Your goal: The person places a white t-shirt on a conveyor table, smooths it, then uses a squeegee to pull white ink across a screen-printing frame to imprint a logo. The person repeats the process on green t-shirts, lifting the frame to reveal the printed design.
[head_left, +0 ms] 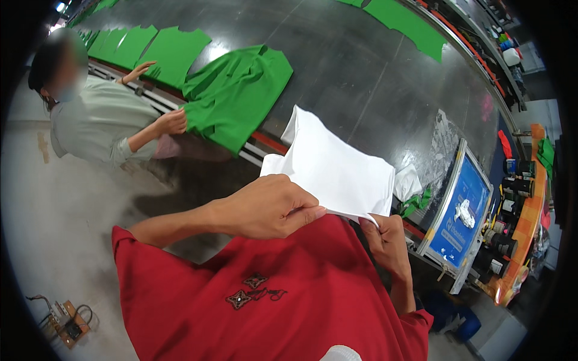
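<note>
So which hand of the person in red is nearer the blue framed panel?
Right. The right hand is left of the blue framed panel, holding white cloth; the left hand holds it farther left.

The cloth (343, 168) extends forward from your left hand (278, 206) and right hand (386, 242). Left of you, a co-worker (102, 117) stands beside the worktop (352, 66); to your right lies a framed screen (453, 233), jars (504, 243) beyond it.

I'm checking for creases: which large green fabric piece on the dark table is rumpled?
The large green fabric piece nearest the camera wearer's bare left hand, drooping over the edge of the dark table; the others lie flatter.
</note>
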Available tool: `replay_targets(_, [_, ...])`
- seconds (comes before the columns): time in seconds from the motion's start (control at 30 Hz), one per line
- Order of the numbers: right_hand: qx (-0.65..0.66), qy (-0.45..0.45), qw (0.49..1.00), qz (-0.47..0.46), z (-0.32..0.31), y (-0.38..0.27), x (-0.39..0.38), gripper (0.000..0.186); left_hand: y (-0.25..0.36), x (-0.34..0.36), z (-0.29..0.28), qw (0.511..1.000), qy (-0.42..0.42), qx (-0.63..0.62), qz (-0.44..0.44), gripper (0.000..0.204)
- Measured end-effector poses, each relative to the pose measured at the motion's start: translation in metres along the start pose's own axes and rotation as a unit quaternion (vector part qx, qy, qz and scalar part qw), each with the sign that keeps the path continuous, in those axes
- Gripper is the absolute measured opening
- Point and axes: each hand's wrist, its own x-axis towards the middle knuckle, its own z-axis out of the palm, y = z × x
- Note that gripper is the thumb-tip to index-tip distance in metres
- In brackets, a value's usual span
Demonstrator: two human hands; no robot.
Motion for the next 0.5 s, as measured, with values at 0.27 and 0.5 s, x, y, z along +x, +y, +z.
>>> replay_targets(0.27, [-0.004,-0.091,0.996,-0.004,0.014,-0.013,-0.040,0.011,0.013,-0.051,0.029,0.999,-0.043,0.020,-0.001,0.040])
replay_targets(0.5, [0.199,-0.282,0.859,-0.377,0.026,-0.074,-0.046,0.012,0.087,-0.071,-0.029,0.982,-0.167,-0.044,0.072,0.040])
